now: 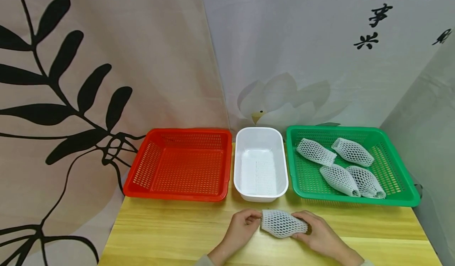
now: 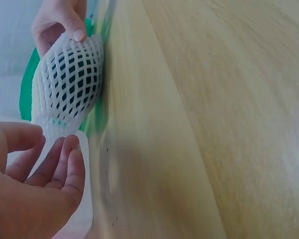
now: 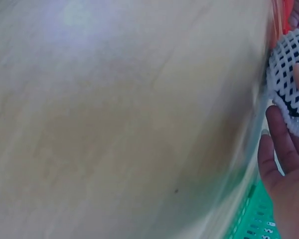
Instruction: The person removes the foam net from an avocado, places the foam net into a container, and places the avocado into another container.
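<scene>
A white foam net sleeve (image 1: 283, 223) with something dark showing through its mesh is held sideways between both hands, just above or on the wooden table's front part. The left hand (image 1: 243, 228) pinches its left end; in the left wrist view that hand's (image 2: 40, 174) fingers are bent at the near end of the net (image 2: 70, 79). At the other end, the right hand (image 1: 320, 234) grips with thumb and fingers. In the right wrist view the right thumb lies on the net (image 3: 287, 64), and other fingers of that hand (image 3: 289, 159) are below it.
Behind the hands stand a red basket (image 1: 192, 171), a white bin (image 1: 260, 167) with nothing visible inside, and a green basket (image 1: 302, 179) at the right. Several white net-covered items (image 1: 339, 179) lie in the green basket. A printed cloth (image 1: 160, 60) hangs behind the table (image 1: 160, 234).
</scene>
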The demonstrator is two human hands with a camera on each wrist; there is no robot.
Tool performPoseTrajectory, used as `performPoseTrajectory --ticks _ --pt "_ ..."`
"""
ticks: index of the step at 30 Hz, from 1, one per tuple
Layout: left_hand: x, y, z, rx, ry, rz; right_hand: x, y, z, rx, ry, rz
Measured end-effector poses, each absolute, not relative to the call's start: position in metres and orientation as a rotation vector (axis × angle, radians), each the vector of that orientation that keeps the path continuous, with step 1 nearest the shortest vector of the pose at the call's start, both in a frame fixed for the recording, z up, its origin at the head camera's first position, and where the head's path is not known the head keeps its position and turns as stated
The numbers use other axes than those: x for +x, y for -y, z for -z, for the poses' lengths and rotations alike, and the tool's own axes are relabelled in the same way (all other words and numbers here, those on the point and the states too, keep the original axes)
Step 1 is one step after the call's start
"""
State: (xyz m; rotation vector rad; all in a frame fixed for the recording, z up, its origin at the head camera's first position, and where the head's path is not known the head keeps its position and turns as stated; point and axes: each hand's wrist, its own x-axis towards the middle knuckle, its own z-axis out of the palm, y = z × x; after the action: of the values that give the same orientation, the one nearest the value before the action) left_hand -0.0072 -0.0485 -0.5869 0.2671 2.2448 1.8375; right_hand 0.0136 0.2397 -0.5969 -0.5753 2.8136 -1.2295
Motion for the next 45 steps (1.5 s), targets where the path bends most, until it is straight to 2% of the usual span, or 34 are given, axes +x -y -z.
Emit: performPoseTrajectory --ticks 16,31,45 --pt "-0.005 0.036 0.588 0.324 -2.287 -1.866 0.013 -0.24 0.599 -0.653 -2.81 1.359" --pt "-0.004 0.031 0.589 0.328 -2.264 -1.817 0.017 -0.239 0.597 -0.441 -2.754 1.2" --pt "-0.002 0.035 0.588 0.376 -2.235 -1.803 0.017 -0.235 0.6 -0.553 -2.679 1.524"
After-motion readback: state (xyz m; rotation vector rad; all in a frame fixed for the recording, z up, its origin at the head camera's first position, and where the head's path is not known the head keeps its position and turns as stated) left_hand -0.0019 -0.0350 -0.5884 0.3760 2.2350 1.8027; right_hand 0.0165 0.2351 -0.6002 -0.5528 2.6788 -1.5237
